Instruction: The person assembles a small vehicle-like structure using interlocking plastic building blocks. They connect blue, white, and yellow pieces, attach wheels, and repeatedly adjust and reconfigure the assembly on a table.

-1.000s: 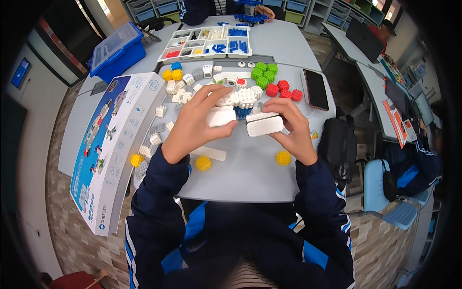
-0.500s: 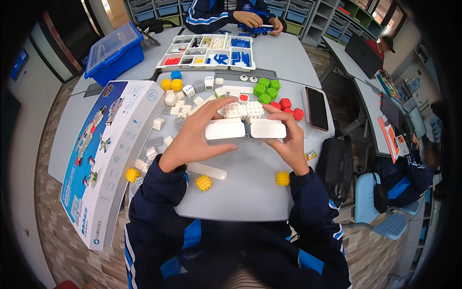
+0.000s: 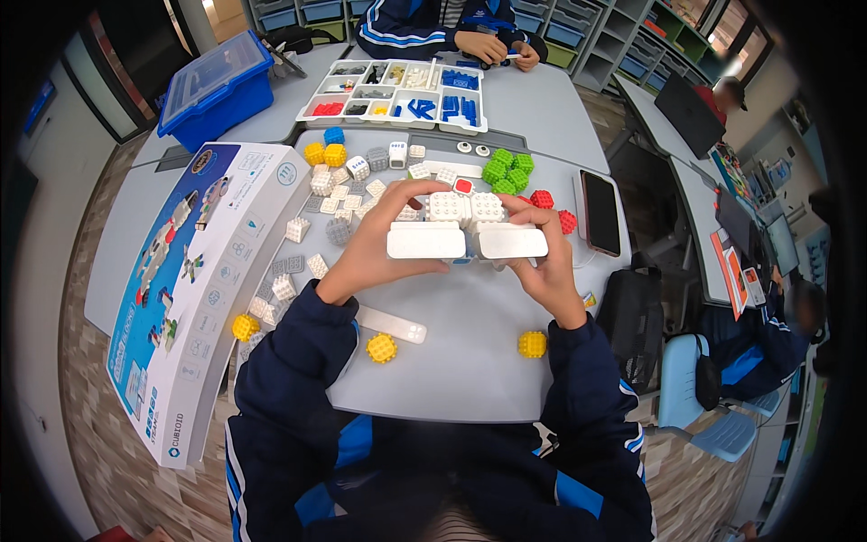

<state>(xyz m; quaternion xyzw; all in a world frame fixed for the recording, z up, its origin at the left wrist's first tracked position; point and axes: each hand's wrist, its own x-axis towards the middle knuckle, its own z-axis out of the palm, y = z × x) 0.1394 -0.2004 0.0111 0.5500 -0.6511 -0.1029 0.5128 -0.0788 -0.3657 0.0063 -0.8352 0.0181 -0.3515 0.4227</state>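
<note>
Head view, looking down. Both hands are up over the middle of the grey counter [image 3: 470,361], sharing one white block assembly [image 3: 467,230]: two flat white bars side by side with a cluster of studded white cubes seated behind them. Left hand [image 3: 375,253] has its fingers closed around the left bar, thumb underneath. Right hand [image 3: 542,266] grips the right bar the same way, fingers curled over the far edge. The assembly is lifted off the surface, not resting on it.

Judgement on doing this well: keep the two bars level and press squarely at the seam, so the studs seat without twisting the cubes loose.

Room and edges: loose white cubes [image 3: 330,194] scatter just beyond the left hand; green cubes [image 3: 506,170] and red cubes [image 3: 553,208] sit close behind the right. A dark phone [image 3: 601,212] lies near the right edge. A long white bar [image 3: 390,323] and yellow cubes [image 3: 381,348] lie nearer the body. The big printed box [image 3: 194,289] overhangs the left edge. The barest stretch is straight below the hands.
</note>
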